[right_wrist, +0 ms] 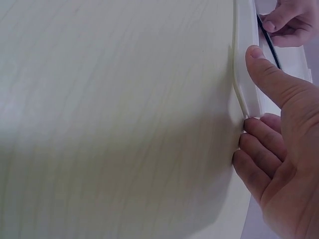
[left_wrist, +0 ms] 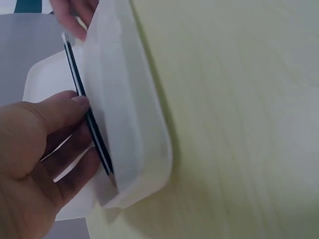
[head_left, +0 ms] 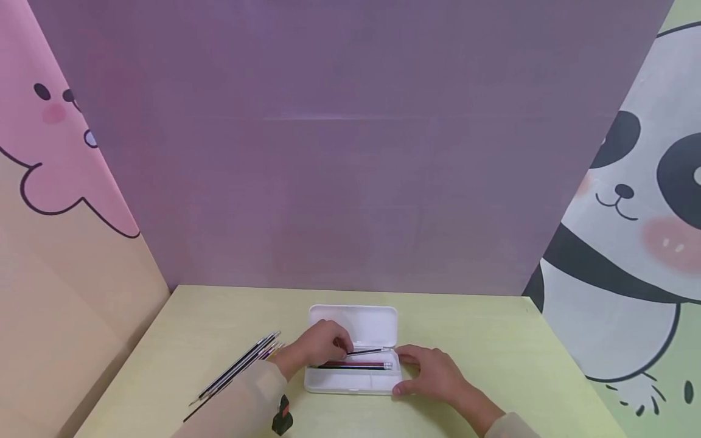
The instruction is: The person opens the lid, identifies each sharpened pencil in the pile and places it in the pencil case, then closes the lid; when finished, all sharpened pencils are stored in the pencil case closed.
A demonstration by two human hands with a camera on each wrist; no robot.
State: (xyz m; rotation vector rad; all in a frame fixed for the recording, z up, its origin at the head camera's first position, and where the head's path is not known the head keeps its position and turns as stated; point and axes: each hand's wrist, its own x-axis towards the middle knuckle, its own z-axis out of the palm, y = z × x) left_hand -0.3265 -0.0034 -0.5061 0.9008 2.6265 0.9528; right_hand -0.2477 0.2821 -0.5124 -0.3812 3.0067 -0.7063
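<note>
An open white pencil case (head_left: 350,384) lies on the table, its lid (head_left: 378,325) folded back on the far side. My left hand (head_left: 323,344) pinches a dark pencil (left_wrist: 74,69) between thumb and fingers over the back part of the case. The pencil's pointed end is down by one end wall, and its pale end points toward my right hand. Inside the case lie pencils (head_left: 358,366), one dark and one reddish. My right hand (head_left: 435,374) holds the case's right end, thumb (right_wrist: 256,54) at the front rim and fingers against the end wall.
Left of the case, a loose bundle of several pencils (head_left: 241,362) lies slantwise, partly behind my left sleeve. A small black and red item (head_left: 282,417) shows beside that sleeve. A purple panel (head_left: 350,201) rises at the table's (head_left: 476,328) far edge.
</note>
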